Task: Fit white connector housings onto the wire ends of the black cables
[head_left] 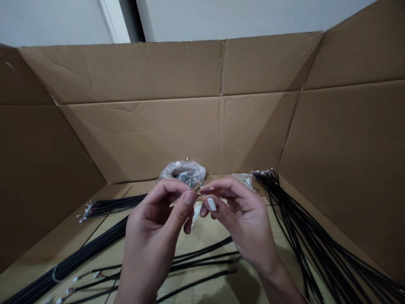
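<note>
Left hand (190, 192) pinching thin coloured wires (198, 186); right hand (206, 196) curled close, white connector (211, 204) at its thumb, grip unclear; pale marking on the plastic bag (198, 169) unreadable!

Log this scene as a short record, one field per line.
Left hand: pinching thin coloured wires
Right hand: fingertips close to the left hand's, a white connector against the thumb
Table, left: tied bundle of black cables; shorter cable bundle beyond it
Table, right: spread of black cables, white ends by the back wall
Table, front: loose black cables below the hands
Table, back: clear plastic bag
Surround: cardboard walls
Unclear: exact wire count
</note>
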Available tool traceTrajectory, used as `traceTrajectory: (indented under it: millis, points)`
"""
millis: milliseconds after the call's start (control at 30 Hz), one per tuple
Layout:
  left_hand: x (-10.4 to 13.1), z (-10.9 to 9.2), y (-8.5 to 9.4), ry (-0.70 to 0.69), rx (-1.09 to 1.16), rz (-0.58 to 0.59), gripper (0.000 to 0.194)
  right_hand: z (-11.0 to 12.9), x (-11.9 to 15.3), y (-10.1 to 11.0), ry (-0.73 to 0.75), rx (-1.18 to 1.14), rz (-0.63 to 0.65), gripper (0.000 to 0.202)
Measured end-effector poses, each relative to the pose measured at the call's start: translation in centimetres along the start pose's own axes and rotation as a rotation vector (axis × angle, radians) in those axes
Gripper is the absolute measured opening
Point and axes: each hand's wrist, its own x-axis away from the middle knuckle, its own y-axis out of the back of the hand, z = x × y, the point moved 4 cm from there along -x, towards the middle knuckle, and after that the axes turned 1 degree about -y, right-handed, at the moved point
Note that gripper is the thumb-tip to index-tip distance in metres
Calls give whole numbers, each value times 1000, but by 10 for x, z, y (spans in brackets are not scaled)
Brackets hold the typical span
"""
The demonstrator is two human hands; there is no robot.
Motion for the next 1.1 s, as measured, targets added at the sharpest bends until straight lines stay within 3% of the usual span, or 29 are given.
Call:
traceTrajectory:
  millis: [600,767,1100]
  points:
    - [-3,12,1,89,142,165,24,-4,2,1,47,36,-74,8]
    - [-7,11,2,88,132,147,25,-1,2,3,92,81,-82,9]
    - [0,11,-1,56,80,115,24,0,-2,15,-20,5,-4,6]
